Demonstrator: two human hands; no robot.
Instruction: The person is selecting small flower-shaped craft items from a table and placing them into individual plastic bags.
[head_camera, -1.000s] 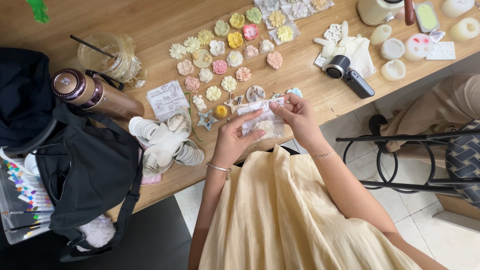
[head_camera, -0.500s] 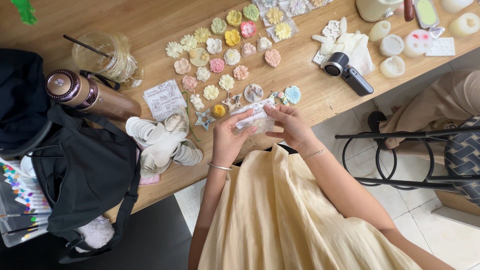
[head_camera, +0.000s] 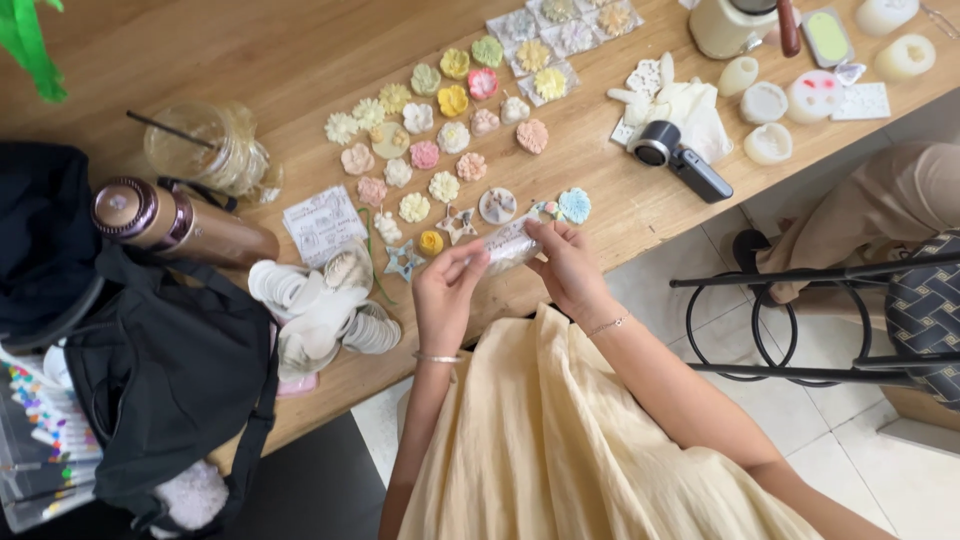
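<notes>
Both my hands hold a small clear plastic packet (head_camera: 511, 243) over the near edge of the wooden table (head_camera: 300, 60). My left hand (head_camera: 447, 290) pinches its left end. My right hand (head_camera: 566, 264) grips its right end with the fingers curled over it. Just beyond the packet lie several small pastel flower-shaped pieces (head_camera: 450, 135), a blue flower piece (head_camera: 574, 204), a round grey disc (head_camera: 497, 205) and star-shaped pieces (head_camera: 405, 261). What is inside the packet is too small to tell.
A bronze flask (head_camera: 170, 222), a plastic cup with a straw (head_camera: 205, 150), a printed card (head_camera: 322, 222), white moulds and lids (head_camera: 320, 305), a black bag (head_camera: 150, 370), markers (head_camera: 45, 420), a small camera (head_camera: 680, 160), white candles (head_camera: 770, 100) and a black stool (head_camera: 830, 320) surround me.
My hands have drawn the packet slightly nearer to me and lower on the table edge, and the fingers have shifted along its ends. The pieces on the table have not moved.
</notes>
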